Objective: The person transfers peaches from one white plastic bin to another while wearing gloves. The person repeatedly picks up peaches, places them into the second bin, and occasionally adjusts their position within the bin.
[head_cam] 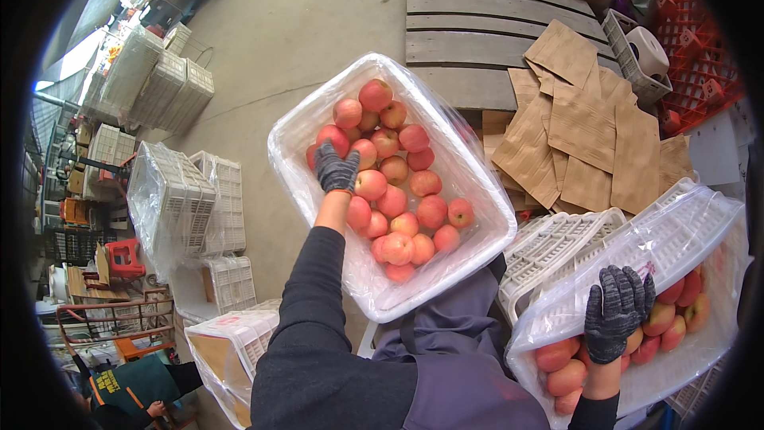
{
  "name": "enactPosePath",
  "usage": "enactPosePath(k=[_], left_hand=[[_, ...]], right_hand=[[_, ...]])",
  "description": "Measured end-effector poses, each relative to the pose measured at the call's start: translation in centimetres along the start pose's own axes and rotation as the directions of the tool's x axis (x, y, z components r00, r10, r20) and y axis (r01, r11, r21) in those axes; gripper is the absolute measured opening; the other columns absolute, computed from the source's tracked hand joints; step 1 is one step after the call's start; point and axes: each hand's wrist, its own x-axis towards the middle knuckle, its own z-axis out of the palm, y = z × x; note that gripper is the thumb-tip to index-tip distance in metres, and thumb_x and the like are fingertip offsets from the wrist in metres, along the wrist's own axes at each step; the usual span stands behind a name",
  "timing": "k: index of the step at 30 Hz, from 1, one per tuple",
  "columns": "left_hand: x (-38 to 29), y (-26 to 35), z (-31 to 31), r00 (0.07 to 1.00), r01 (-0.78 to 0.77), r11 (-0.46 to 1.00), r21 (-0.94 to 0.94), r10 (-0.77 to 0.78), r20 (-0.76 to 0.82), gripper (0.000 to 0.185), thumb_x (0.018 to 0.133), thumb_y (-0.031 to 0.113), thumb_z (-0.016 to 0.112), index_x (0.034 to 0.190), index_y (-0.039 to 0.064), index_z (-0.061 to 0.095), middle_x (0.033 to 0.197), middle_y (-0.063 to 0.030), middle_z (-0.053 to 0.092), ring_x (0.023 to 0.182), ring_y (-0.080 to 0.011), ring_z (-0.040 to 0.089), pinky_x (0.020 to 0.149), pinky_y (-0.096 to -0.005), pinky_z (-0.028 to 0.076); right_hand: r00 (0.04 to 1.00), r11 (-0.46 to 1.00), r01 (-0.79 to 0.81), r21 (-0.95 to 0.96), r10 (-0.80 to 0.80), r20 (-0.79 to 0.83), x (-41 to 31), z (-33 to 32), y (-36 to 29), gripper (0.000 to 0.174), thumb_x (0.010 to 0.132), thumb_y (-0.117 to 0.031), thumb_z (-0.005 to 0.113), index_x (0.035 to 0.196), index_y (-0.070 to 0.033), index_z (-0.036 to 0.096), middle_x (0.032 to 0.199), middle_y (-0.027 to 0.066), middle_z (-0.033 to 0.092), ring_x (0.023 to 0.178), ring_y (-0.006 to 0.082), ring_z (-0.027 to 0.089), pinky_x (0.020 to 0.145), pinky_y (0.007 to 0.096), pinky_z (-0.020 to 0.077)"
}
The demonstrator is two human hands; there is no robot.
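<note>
A white plastic crate [500, 215] lined with clear film stands before me with many red apples [393, 200] in it. My left hand [337, 168], in a dark grey knitted glove, touches apples near the crate's left wall; whether it grips one cannot be told. On the right, my gloved right hand [618, 313] rests over the apples [659, 318] in a second film-lined crate [674, 403], its back turned up. Its fingers lie close together, and whatever is under the palm is hidden.
Brown cardboard sheets [582, 131] lie on and beside a slatted wooden pallet [462, 45]. Stacked white crates [173, 203] stand at left. Red crates [695, 48] are at upper right. Another person [128, 388] is at lower left, near a red stool [125, 258].
</note>
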Motion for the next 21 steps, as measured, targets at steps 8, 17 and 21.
enactPosePath(k=[8, 17, 21], left_hand=[[5.4, 0.4, 0.3, 0.922, 0.340, 0.920, 0.194, -0.367, 0.123, 0.108, 0.056, 0.037, 0.091, 0.147, 0.010, 0.038, 0.136, -0.0242, 0.052, 0.128, -0.0374, 0.052, 0.109, -0.0426, 0.044], [-1.1, -3.6, -0.9, 0.727, 0.585, -0.594, -0.552, 0.083, 0.682, 0.059, 0.081, 0.019, 0.071, 0.133, 0.013, 0.043, 0.130, -0.0152, 0.051, 0.112, -0.0370, 0.056, 0.090, -0.0549, 0.055], [-7.7, 3.5, -2.3, 0.862, 0.245, 0.388, -0.889, 0.333, 0.383, 0.072, 0.080, 0.039, 0.068, 0.137, 0.006, 0.041, 0.136, -0.0201, 0.050, 0.117, -0.0367, 0.056, 0.093, -0.0495, 0.051]], right_hand=[[0.999, 0.999, -0.019, -0.050, 0.020, 0.035, 0.7, 0.5, 0.0, 0.026, 0.085, -0.023, 0.065, 0.108, -0.012, 0.069, 0.104, 0.0065, 0.068, 0.105, 0.0292, 0.062, 0.106, 0.0575, 0.0375], [0.997, 1.000, -0.021, -0.001, 0.021, -0.077, 2.4, 0.0, -1.7, 0.025, 0.083, -0.018, 0.068, 0.107, -0.012, 0.070, 0.106, 0.0070, 0.068, 0.108, 0.0291, 0.061, 0.108, 0.0557, 0.0358], [0.991, 0.997, -0.058, 0.058, 0.065, -0.119, 2.1, 0.2, -1.7, 0.028, 0.080, -0.015, 0.070, 0.107, -0.009, 0.072, 0.107, 0.0090, 0.069, 0.109, 0.0309, 0.060, 0.112, 0.0548, 0.0324]])
